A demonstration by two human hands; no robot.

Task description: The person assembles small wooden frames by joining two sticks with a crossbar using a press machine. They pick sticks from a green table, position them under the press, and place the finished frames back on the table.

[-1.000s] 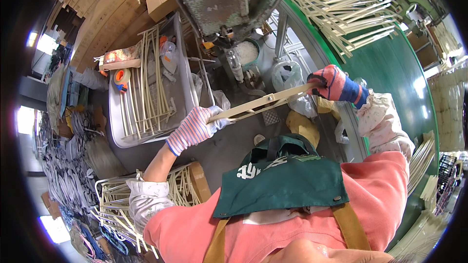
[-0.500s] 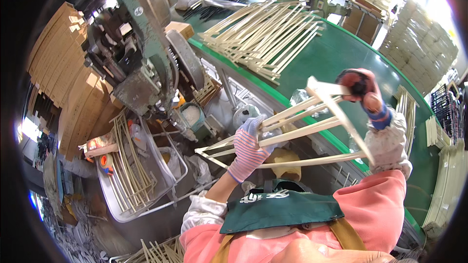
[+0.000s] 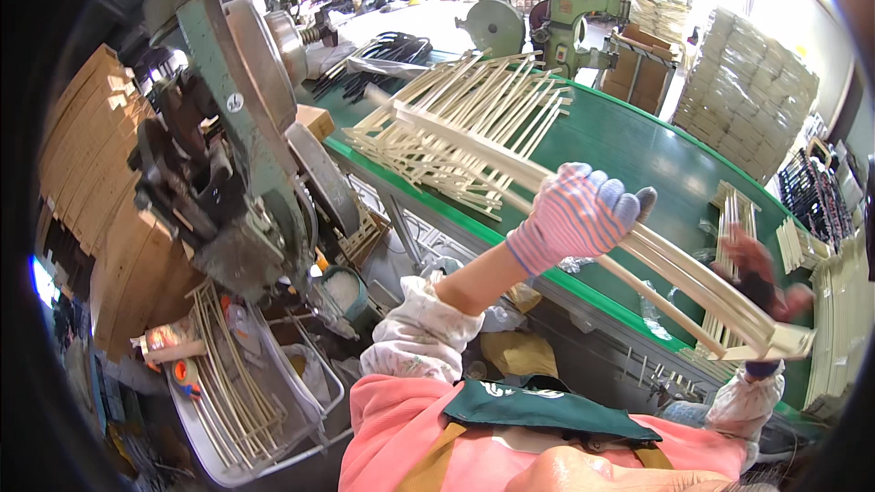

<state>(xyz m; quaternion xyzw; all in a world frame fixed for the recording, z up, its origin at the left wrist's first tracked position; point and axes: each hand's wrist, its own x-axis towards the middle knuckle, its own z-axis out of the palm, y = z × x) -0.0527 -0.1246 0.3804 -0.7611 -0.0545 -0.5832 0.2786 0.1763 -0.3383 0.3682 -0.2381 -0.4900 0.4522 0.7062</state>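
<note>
My left hand (image 3: 583, 223), in a pink and blue striped glove, is closed round a bundle of long cream frame bars (image 3: 688, 278). The bars are held aslant over the green-topped table, their far end above a pile of similar cream bars (image 3: 456, 118). At the bundle's near right end, the bars join a flat cream crosspiece. My right hand (image 3: 761, 273), in a dark and red glove, is smeared by motion beside that end, partly behind the bars. Whether its fingers grip anything does not show.
Left stands a heavy green press machine (image 3: 241, 128). Below it, a white plastic tub (image 3: 219, 446) holds more cream bars and a tape roll. Stacked cardboard (image 3: 91, 182) stands far left. More bars (image 3: 729, 219) lie on the green table (image 3: 629, 155); a wrapped stack (image 3: 747, 82) stands behind.
The cream bars have swung up and over the table, away from my body. My left hand has moved up and right with them; my right hand has dropped lower and further right.
</note>
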